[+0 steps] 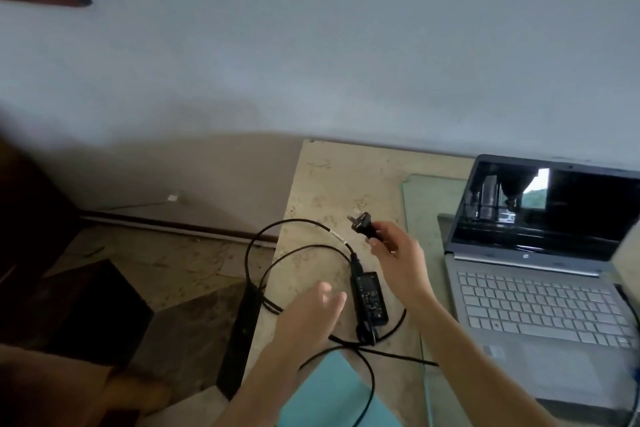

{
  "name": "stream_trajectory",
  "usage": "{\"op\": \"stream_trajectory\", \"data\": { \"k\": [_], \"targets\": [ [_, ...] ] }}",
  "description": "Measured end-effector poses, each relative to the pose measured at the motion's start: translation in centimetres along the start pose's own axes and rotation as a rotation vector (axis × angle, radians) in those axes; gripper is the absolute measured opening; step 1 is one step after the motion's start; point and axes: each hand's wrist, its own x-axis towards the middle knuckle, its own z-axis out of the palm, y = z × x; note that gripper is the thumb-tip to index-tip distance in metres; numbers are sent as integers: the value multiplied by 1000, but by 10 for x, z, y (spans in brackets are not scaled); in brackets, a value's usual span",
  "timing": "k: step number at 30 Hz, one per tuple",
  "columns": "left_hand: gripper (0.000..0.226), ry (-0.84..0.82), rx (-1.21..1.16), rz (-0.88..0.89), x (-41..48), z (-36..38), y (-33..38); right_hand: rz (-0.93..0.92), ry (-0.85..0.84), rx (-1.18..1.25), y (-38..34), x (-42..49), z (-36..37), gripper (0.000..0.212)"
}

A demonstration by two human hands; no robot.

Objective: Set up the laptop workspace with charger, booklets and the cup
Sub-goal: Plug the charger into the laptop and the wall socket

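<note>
An open silver laptop [540, 305] with a dark screen sits at the right of the beige stone table [329, 184]. The black charger brick [369, 298] lies flat on the table left of the laptop, its black cable [263, 246] looping over the table's left edge. My right hand [398, 253] holds the cable's black wall plug [362, 224] above the table, prongs pointing left. My left hand [311, 319] hovers with relaxed, spread fingers just left of the brick, holding nothing. A teal booklet [332, 395] lies at the near edge under a cable loop. No cup is visible.
A glass sheet [426, 204] lies under the laptop. A white wall socket [172, 198] sits low on the wall at left, above the floor. Dark wooden furniture [79, 302] stands on the floor left of the table.
</note>
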Motion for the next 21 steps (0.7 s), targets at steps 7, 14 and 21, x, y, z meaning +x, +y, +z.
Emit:
{"op": "stream_trajectory", "data": {
  "k": [7,14,21],
  "targets": [
    [11,30,-452,357,-47,-42,79,-79,-15,281,-56,-73,-44,23],
    [17,244,-748,553,-116,-48,118,-262,-41,547,-115,-126,-72,24],
    [41,349,-1175,659,-185,-125,121,-339,-526,366,-123,-160,-51,25]
  ]
}}
